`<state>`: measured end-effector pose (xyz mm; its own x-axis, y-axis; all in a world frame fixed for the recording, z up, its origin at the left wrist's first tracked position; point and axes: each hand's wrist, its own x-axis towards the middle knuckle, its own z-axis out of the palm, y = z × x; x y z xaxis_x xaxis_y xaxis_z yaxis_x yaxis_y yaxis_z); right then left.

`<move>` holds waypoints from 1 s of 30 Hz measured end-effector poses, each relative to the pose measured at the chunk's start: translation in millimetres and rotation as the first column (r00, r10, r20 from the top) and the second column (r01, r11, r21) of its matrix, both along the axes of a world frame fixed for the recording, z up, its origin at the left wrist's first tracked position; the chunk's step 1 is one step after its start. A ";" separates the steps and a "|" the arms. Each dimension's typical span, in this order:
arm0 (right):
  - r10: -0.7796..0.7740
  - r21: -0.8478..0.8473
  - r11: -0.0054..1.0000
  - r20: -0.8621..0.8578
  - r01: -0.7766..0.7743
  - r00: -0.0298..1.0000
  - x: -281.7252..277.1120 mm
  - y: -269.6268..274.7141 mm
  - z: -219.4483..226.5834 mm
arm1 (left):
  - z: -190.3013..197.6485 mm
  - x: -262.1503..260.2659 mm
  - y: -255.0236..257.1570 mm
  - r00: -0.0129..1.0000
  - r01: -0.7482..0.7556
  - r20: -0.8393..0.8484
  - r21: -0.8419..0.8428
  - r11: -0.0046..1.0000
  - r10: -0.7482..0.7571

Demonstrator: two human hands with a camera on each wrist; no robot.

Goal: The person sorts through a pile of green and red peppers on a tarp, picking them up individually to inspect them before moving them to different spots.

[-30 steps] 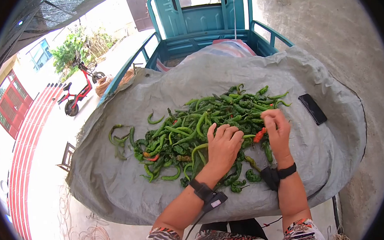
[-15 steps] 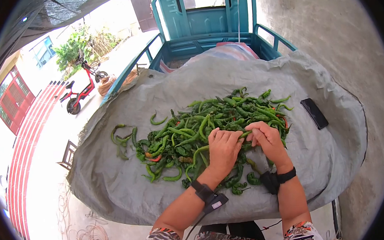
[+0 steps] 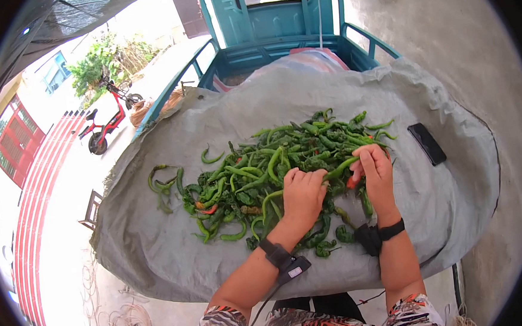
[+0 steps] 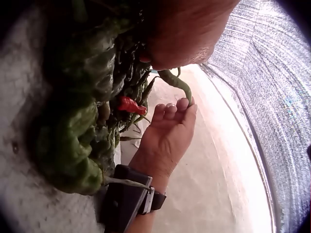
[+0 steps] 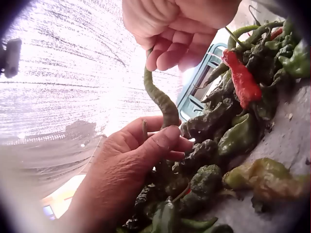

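Observation:
One green chili pepper stretches between the two hands above the heap. My left hand pinches one end between thumb and fingers, seen clearly in the right wrist view, where the bent pepper spans both hands. My right hand grips the opposite end with its fingertips, the other fingers curled. Under and beyond the hands lies a heap of green chili peppers, many wrinkled. A red pepper lies among them beside the right hand, partly hidden by it in the head view.
The heap lies on a grey tarp draped at the back of a teal cargo bed. A black phone rests to the right. A few peppers lie apart at left. A red scooter stands beyond.
The right hand came in from the right to the left hand, where a green chili pepper showed between them. It has since drawn back right, gripping that pepper's end; the left hand stays nearly in place.

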<state>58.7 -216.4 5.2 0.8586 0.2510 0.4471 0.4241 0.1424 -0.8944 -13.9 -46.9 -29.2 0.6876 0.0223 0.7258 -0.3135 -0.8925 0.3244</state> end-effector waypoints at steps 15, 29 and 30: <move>-0.387 0.368 0.837 -0.124 0.405 0.914 25.3 -16.3 -6.6 | 10.4 -3.4 -0.8 0.988 0.142 -0.078 0.098 0.985 -0.134; -0.212 0.270 0.939 -0.028 0.212 0.977 15.5 -10.2 -5.1 | 9.5 -7.9 -14.1 0.944 0.281 -0.211 0.121 0.952 -0.252; -0.131 0.210 0.970 0.014 0.125 0.991 14.1 -12.2 -4.4 | 11.4 -7.4 -12.4 0.962 0.244 -0.148 0.097 0.965 -0.229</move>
<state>72.7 -228.6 0.8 0.8644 0.0390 0.5013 0.4745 0.2669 -0.8388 -21.3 -59.2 -17.8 0.7546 -0.2297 0.6147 -0.4806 -0.8312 0.2795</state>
